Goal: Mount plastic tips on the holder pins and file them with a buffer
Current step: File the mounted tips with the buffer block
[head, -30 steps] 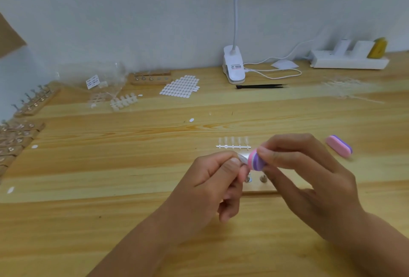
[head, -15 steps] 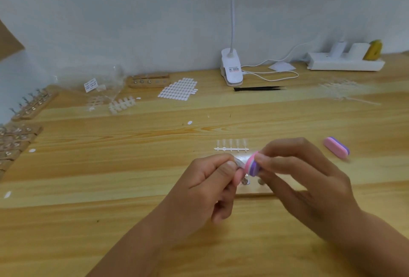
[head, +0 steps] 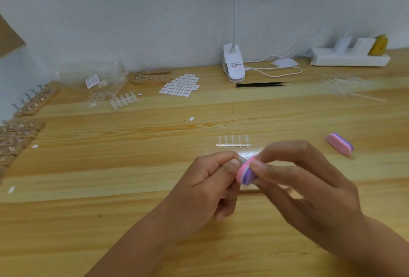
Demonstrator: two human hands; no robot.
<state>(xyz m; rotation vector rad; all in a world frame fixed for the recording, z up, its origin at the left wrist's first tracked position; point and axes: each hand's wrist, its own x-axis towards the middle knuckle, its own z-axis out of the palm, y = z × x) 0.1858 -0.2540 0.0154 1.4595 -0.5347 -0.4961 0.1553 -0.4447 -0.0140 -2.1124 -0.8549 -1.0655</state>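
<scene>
Pinching a clear tip [head: 241, 159] with left hand [head: 205, 190], right hand [head: 309, 190] gripping buffer [head: 245, 171] against it; spare buffer [head: 339, 144] lying far right.

1. Hands: two; left hand [head: 205, 188], right hand [head: 309, 188].
2. Buffers: two; held buffer [head: 244, 171], loose buffer [head: 339, 144] on worktop [head: 88, 188].
3. Tip strip [head: 233, 145]: one, five tips.
4. Clip lamp [head: 233, 66]: one.
5. Black tool [head: 261, 84]: one.
6. Sticker sheet [head: 180, 85]: one.
7. Power strip [head: 349, 58]: one.

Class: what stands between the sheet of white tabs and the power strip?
Head view: the clip lamp base and its looped cable lie between the sheet of white tabs and the power strip.
</scene>
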